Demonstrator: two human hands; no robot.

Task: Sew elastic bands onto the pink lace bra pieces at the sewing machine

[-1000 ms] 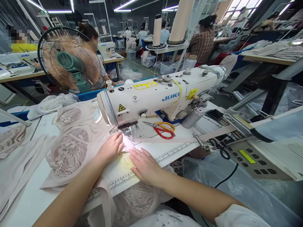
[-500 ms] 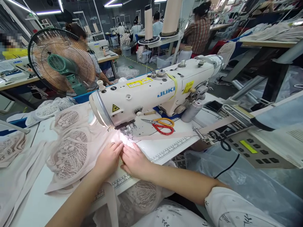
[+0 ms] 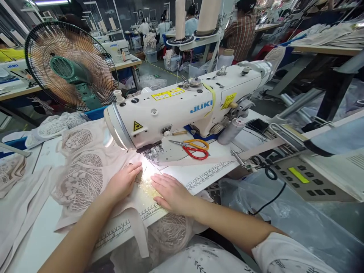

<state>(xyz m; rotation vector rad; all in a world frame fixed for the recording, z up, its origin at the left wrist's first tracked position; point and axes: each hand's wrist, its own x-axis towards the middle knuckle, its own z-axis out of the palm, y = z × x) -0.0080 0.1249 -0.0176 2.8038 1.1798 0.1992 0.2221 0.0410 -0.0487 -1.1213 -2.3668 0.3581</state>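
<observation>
My left hand (image 3: pixel 124 181) lies on the pale pink lace bra piece (image 3: pixel 82 182), just left of the sewing machine's lit needle area. Its fingers are stretched out and its thumb is hidden. My right hand (image 3: pixel 172 193) rests flat on the white table, fingers extended, apart from the left one and holding nothing. Above both hands is the white JUKI sewing machine (image 3: pixel 167 110). A pale elastic band (image 3: pixel 196 162) runs in from the right towards the presser foot. A loose strip (image 3: pixel 139 227) hangs over the table's front edge below my left hand.
Red-and-yellow-handled thread snips (image 3: pixel 196 148) lie on the machine bed beside a grey thread cone (image 3: pixel 231 132). A ruler tape (image 3: pixel 210 176) follows the front edge. At the right are a metal band guide (image 3: pixel 241 159) and control box (image 3: pixel 313 182). A fan (image 3: pixel 71 68) stands behind left.
My hands, together near the needle before, have separated: the left has moved left and the right has shifted right and down. The strip at the front edge has swung right.
</observation>
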